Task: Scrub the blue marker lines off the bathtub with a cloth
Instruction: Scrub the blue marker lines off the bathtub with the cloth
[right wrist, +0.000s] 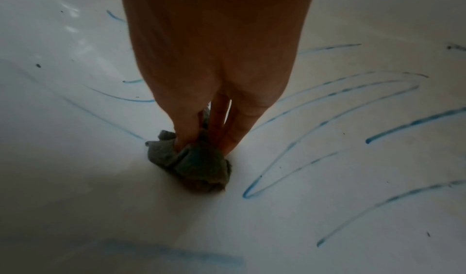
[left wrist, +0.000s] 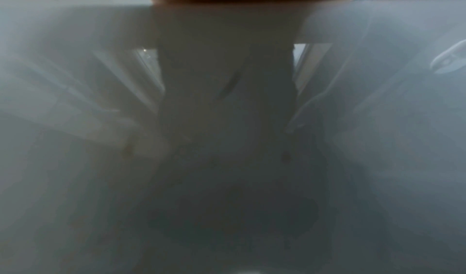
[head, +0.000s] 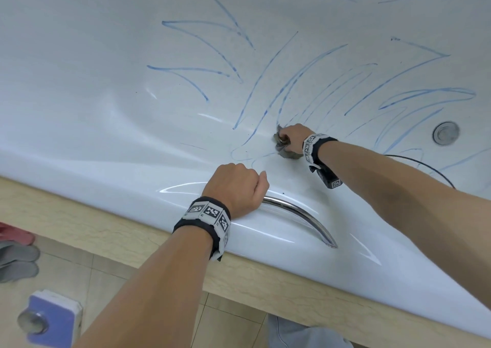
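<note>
Down at the fingers (right wrist: 188, 137) of the right hand (head: 293, 136), a small grey cloth (right wrist: 194, 164) is bunched and clamped between the curled tips, its underside pressed against the white wall of the bathtub (head: 93, 95). Just beside it, on the drain side in the wrist view, the blue marker lines (right wrist: 327, 119) start as long curved strokes that fan away from the cloth; more run past the other side of the hand. From the head camera these strokes sweep up and away from the person across the tub's inner slope, so their long axis runs roughly in line with the outstretched right forearm. The likely next stroke is therefore a push along that axis, up into the nearest loop. Most of the lines look unscrubbed, so the task seems to be at an early stage. The left hand (head: 236, 188) sits well nearer the body, its fingers curled around the end of the chrome grab handle (head: 300, 215) on the tub's near rim, apparently bracing the reach; its own wrist view is too dim and blurred to add anything. A round chrome fitting (head: 446, 132) sits on the tub wall to the right.
</note>
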